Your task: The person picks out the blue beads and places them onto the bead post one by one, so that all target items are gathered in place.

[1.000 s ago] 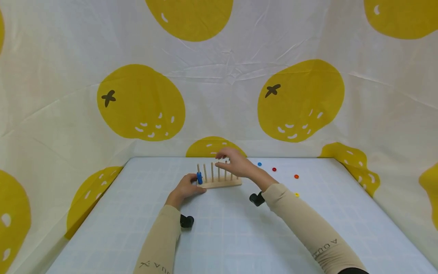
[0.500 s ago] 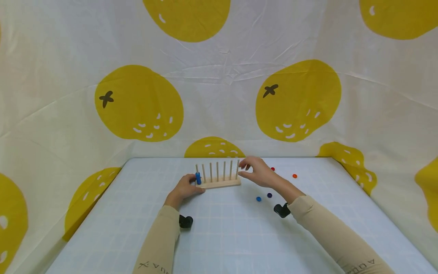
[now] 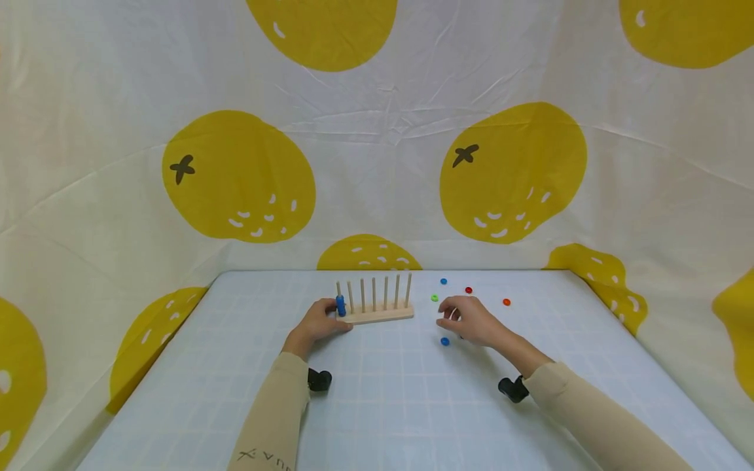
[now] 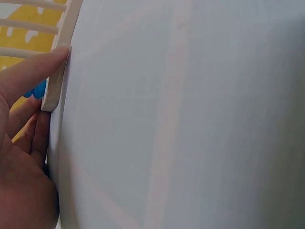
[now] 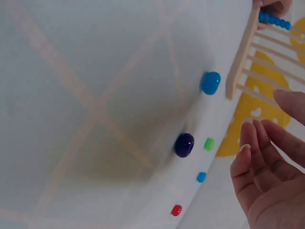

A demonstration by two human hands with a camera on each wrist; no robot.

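A wooden rack (image 3: 383, 316) with a row of upright pegs stands on the table; several blue beads (image 3: 341, 305) are stacked on its leftmost peg. My left hand (image 3: 318, 324) grips the rack's left end, thumb along the front of the base and fingers behind it. To the right of the rack, my right hand (image 3: 471, 320) hovers with loosely bent fingers and nothing between them. Near it lie a blue bead (image 3: 444, 341) and a dark purple bead (image 5: 184, 145), the latter mostly hidden by the hand in the head view.
Farther back on the table (image 3: 377, 405) are a green bead (image 3: 434, 297), another blue bead (image 3: 444, 281), a red bead (image 3: 468, 290) and an orange-red bead (image 3: 506, 302). A white curtain (image 3: 377, 163) with yellow fruit prints rises behind and beside the table.
My right hand has moved from over the pegs, past the rack's right end, to the right and nearer me above the loose beads. My left hand keeps its place on the rack.
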